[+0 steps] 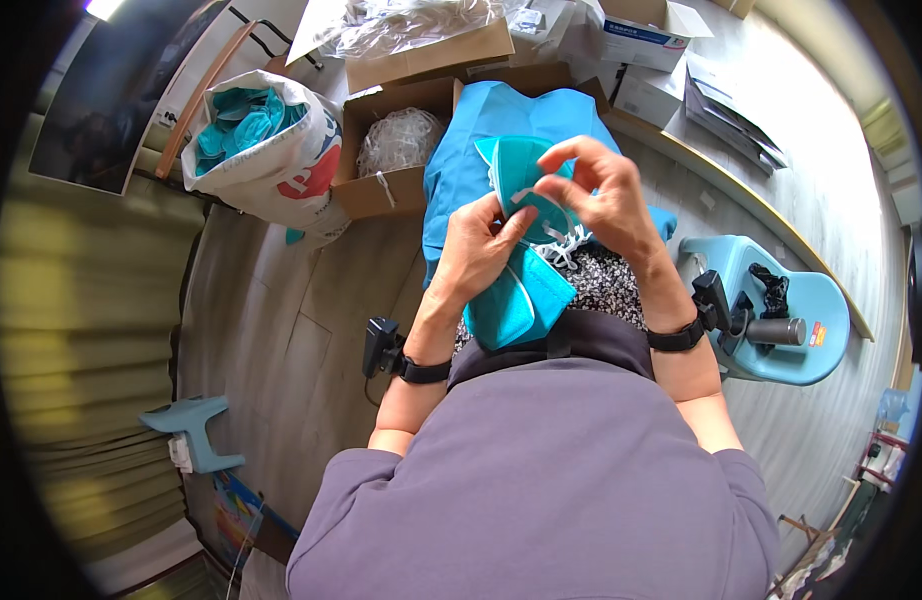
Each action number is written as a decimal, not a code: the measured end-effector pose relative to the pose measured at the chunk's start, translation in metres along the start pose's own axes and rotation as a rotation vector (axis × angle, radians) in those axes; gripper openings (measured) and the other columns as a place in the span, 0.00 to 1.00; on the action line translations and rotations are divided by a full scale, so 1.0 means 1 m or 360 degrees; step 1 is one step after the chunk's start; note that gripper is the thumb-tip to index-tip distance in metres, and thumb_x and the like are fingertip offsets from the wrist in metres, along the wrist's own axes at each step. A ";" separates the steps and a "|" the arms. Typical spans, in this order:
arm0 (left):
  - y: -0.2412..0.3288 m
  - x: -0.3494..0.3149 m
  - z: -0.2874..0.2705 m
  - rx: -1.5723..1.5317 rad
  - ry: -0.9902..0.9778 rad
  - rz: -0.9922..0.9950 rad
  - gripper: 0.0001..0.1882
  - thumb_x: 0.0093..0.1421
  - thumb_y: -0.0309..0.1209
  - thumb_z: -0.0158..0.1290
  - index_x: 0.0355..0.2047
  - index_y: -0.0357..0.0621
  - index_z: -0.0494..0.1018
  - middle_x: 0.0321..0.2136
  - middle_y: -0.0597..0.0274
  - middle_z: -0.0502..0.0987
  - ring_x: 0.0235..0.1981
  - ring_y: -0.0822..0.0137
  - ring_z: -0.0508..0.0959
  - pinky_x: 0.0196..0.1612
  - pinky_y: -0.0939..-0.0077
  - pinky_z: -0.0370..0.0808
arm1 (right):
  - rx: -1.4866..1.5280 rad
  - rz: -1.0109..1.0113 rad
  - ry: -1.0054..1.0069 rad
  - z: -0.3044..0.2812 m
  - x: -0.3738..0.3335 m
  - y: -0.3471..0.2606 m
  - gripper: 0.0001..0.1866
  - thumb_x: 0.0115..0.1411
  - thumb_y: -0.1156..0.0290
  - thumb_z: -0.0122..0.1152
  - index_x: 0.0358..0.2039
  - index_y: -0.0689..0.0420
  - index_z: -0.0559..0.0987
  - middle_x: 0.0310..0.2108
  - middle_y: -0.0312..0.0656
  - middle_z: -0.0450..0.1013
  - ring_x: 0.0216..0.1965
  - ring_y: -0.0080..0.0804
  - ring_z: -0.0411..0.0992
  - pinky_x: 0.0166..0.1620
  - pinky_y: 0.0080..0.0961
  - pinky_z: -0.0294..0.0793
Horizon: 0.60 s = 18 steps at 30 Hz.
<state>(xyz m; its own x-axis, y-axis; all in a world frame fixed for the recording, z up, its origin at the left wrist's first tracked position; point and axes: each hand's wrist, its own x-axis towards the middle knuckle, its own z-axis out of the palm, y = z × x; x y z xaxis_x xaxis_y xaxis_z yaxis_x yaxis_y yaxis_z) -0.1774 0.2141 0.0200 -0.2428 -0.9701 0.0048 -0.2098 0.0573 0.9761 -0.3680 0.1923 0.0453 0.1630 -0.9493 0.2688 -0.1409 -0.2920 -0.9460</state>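
Note:
A teal cup-shaped face mask [519, 165] is held up over my lap, its hollow side toward me. My left hand [473, 245] is closed on its lower left edge, thumb laid on the inside near a small white strip. Over the mask's right side, my right hand [613, 200] has its fingers curled with thumb and forefinger close together; whatever they pinch is too small to make out. Below, more teal masks [526, 300] rest against my lap under the left wrist. White elastic straps [566, 250] bunch beside them on the speckled cloth [611, 280].
Blue sheeting [461, 140] spreads beyond my knees. Ahead on the left stand a white sack [271, 180] of teal masks and a cardboard box [381, 195] of white straps. Another strap-filled box [431, 50] is behind. A blue stool [821, 310] at right bears a grey cylinder.

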 end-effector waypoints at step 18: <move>0.005 0.000 0.004 -0.0344 0.0371 0.0086 0.09 0.65 0.30 0.57 0.40 0.36 0.78 0.25 0.74 0.74 0.25 0.84 0.67 0.26 0.85 0.63 | -0.0069 -0.0091 0.0477 -0.019 0.003 0.057 0.03 0.59 0.77 0.64 0.35 0.59 0.82 0.23 0.32 0.74 0.21 0.13 0.66 0.25 0.14 0.65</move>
<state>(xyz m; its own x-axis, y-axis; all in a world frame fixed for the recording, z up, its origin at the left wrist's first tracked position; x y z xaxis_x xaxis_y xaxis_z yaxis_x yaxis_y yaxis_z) -0.1821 0.2149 0.0242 -0.0193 -0.9964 0.0830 0.0098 0.0828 0.9965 -0.3944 0.1707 -0.0044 -0.1226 -0.9213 0.3691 -0.1826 -0.3446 -0.9208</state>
